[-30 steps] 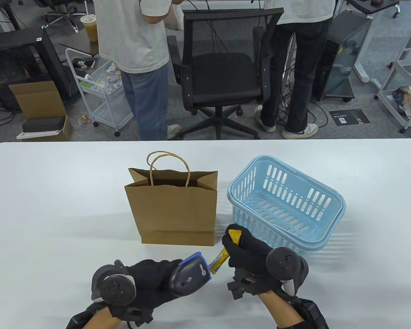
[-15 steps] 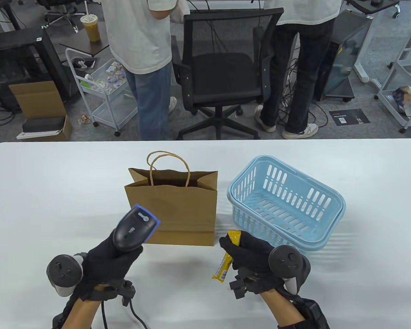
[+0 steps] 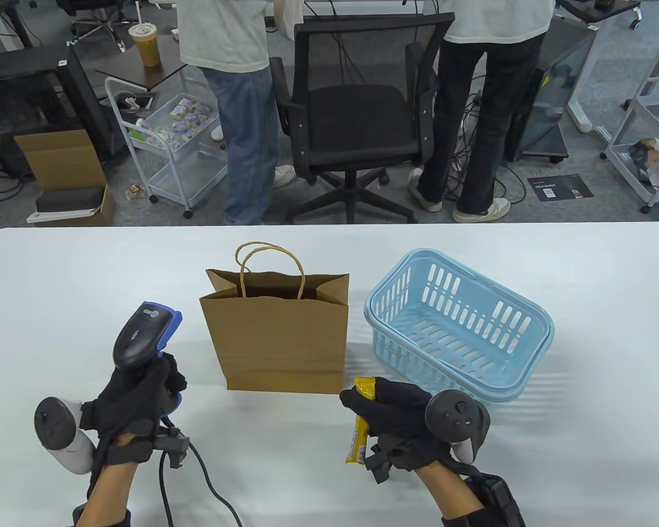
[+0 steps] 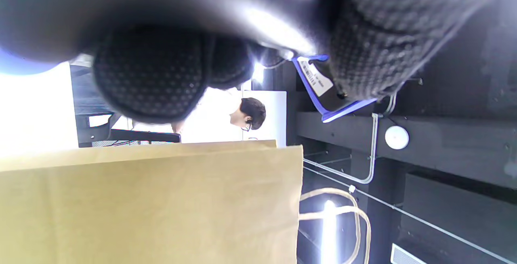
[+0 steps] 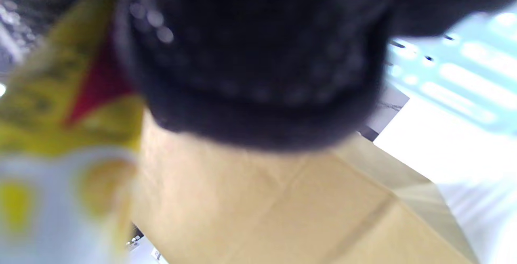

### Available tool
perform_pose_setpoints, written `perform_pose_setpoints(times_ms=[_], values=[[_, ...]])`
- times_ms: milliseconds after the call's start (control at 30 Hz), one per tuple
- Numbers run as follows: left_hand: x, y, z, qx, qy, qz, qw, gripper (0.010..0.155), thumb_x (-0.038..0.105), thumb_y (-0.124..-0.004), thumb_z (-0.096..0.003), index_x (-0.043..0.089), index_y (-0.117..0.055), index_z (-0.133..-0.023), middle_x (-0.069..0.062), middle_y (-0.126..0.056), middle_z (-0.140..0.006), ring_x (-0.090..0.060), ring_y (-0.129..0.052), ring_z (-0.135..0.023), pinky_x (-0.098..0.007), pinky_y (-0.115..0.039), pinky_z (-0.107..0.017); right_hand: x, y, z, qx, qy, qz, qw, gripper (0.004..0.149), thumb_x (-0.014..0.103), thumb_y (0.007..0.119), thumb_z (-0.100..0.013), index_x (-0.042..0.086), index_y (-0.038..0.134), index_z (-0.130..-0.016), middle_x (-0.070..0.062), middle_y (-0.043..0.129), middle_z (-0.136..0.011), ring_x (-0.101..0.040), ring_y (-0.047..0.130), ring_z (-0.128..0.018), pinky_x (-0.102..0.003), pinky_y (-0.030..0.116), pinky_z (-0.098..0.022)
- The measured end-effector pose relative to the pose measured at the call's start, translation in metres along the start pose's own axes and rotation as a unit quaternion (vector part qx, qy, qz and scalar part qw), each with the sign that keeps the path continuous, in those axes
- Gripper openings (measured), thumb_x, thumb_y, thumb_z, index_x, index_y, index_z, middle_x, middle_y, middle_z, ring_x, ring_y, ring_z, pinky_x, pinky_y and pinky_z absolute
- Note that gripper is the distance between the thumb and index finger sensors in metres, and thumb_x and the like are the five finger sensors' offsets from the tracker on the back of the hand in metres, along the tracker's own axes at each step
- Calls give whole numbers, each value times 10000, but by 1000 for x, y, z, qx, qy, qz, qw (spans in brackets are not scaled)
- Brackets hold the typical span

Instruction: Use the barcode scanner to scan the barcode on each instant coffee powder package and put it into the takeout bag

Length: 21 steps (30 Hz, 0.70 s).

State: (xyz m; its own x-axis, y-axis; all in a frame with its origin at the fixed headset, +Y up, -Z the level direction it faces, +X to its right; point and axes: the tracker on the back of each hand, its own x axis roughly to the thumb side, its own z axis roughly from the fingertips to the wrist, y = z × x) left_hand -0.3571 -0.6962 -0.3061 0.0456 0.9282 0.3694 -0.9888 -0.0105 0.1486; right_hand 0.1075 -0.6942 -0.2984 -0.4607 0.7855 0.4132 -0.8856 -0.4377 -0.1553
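1. Two hands have separated since the frame one second ago, when the scanner's head sat just beside the sachet's lower end at about 6 o'clock on the tabletop [image 3: 60,285].
2. The left hand [image 3: 134,398] has swung the scanner [image 3: 141,336] out to 8 o'clock. The fingers are curled round its handle, the head points up and away toward 12 o'clock, and the cable [image 3: 208,483] trails back toward the bottom edge.
3. The right hand [image 3: 401,417] has stayed near 5 o'clock. Its fingers are closed round the yellow sachet [image 3: 358,433], which now hangs nearly upright, upper end showing above the fingers and lower end below the palm.
4. The sachet sits just in front of the bag's [image 3: 280,340] lower right corner, not touching it as far as the table view shows. The right wrist view is blurred, showing only yellow wrapper against brown paper.
5. The bag stands upright at centre, mouth open and handles raised. The basket [image 3: 461,324] at 3 o'clock holds no visible sachets.
6. Judgement: moving the scanner clear suggests the scan is finished. The remaining step is lifting the sachet over the bag's rim and releasing it inside. With the basket apparently spent, this looks like the last item.
7. Risk: the sachet may catch the bag's near wall or the handles, tipping the light bag.
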Motion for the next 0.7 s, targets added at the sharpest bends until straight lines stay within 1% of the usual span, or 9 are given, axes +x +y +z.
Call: perform_pose_setpoints(times_ms=[67, 133, 267, 333, 367, 500, 567, 633, 700], values=[[-2, 1, -1, -5, 19, -18, 1000, 652, 561, -863, -504, 208, -673, -1017, -23, -906, -774, -285, -1062, -493, -518, -808, -532, 11, -1, -5, -9, -18, 41, 999, 445, 601, 923, -384, 197, 1019, -546, -2, 1050, -246, -69, 1029, -8, -291, 897, -52], [-6, 1, -1, -7, 25, -28, 999, 651, 561, -864, -504, 208, -674, -1017, -21, -906, -775, -283, -1061, -494, -517, -807, -534, 23, -1, -11, -19, -40, 66, 997, 454, 615, 905, -387, 206, 1017, -551, 5, 1048, -250, -59, 1027, -10, -284, 898, -54], [-10, -1, -2, -9, 36, -28, 999, 654, 561, -866, -502, 208, -674, -1017, -20, -907, -774, -284, -1062, -493, -517, -808, -533, 42, -1, -20, -22, -48, 52, 997, 471, 608, 820, -421, 223, 995, -629, -2, 1065, -346, -89, 1064, -105, -302, 915, -120], [-10, -1, -2, -9, 37, -25, 999, 654, 563, -865, -501, 209, -673, -1017, -20, -907, -774, -283, -1063, -491, -517, -808, -533, 54, -3, -24, -26, -61, 56, 996, 477, 599, 794, -428, 230, 987, -662, -15, 1075, -393, -112, 1077, -143, -312, 916, -146], [-10, -1, -2, -8, 36, -23, 999, 654, 562, -865, -502, 207, -674, -1017, -20, -907, -774, -283, -1062, -493, -516, -809, -532, 61, -5, -26, -37, -71, 63, 995, 477, 598, 783, -432, 247, 981, -687, -13, 1083, -433, -120, 1080, -170, -305, 915, -158], [-9, -1, -2, -5, 30, -18, 999, 653, 562, -865, -504, 206, -674, -1017, -21, -907, -773, -281, -1062, -493, -516, -809, -531, 83, -13, -33, -65, -73, 50, 994, 477, 596, 817, -423, 273, 972, -738, -8, 1103, -500, -95, 1078, -168, -269, 904, -137], [-7, -1, -2, -7, 27, -24, 999, 653, 561, -866, -504, 207, -673, -1017, -20, -907, -774, -281, -1062, -493, -515, -808, -533, 90, -17, -36, -75, -68, 38, 994, 473, 584, 842, -419, 283, 962, -764, -9, 1105, -545, -112, 1083, -195, -272, 905, -158], [-5, -2, -2, -9, 24, -23, 999, 654, 562, -866, -502, 207, -674, -1017, -19, -908, -773, -279, -1063, -492, -515, -810, -531, 97, -22, -40, -95, -72, 34, 992, 470, 567, 852, -424, 300, 942, -799, -10, 1101, -602, -124, 1093, -240, -279, 914, -194], [-5, -2, -2, -9, 22, -23, 999, 654, 563, -867, -501, 209, -675, -1017, -19, -908, -772, -280, -1063, -490, -514, -810, -531, 102, -27, -43, -112, -75, 31, 990, 469, 551, 847, -439, 320, 914, -842, -16, 1079, -685, -148, 1107, -355, -308, 927, -285]])
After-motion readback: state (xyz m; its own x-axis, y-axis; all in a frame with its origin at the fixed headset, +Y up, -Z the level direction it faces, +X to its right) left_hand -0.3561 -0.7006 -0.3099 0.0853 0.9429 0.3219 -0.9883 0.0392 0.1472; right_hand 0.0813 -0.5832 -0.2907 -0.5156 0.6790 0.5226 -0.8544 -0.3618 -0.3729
